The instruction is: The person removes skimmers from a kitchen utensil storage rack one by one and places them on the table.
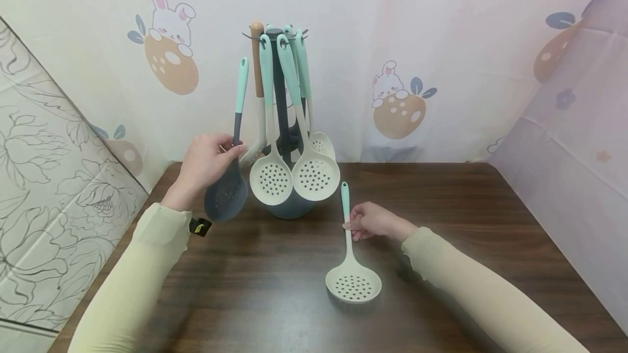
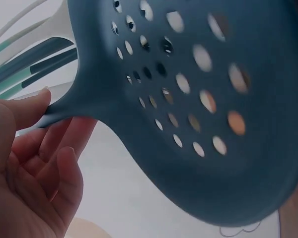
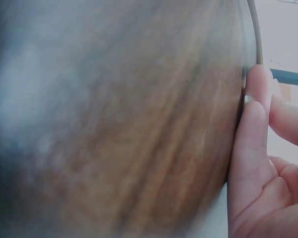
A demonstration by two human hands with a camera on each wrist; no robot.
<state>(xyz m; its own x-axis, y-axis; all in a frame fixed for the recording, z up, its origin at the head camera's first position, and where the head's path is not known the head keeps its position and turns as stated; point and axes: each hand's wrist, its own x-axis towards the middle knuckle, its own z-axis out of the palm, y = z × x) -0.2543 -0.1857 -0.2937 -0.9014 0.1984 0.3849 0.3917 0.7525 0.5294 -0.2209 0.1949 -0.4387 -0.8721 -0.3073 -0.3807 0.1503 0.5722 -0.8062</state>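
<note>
My left hand (image 1: 208,159) pinches a dark blue-grey skimmer (image 1: 225,195) low on its stem, left of the utensil rack. Its mint handle end points up and its perforated bowl hangs down, filling much of the left wrist view, where thumb and fingers of the left hand (image 2: 37,163) meet at the neck. Over the table, right of the rack, my right hand (image 1: 373,222) pinches the handle of a cream skimmer (image 1: 353,287) with a mint end. That bowl is toward me. In the right wrist view the right hand (image 3: 268,163) shows at the right, the skimmer mostly hidden.
A dark utensil rack (image 1: 281,91) stands near the table's back edge. From its hooks hang two cream skimmers (image 1: 271,181) in front, a wooden-handled utensil (image 1: 257,64) and others behind. Printed cloth (image 1: 333,10) closes off the back of the brown wooden table (image 1: 441,206).
</note>
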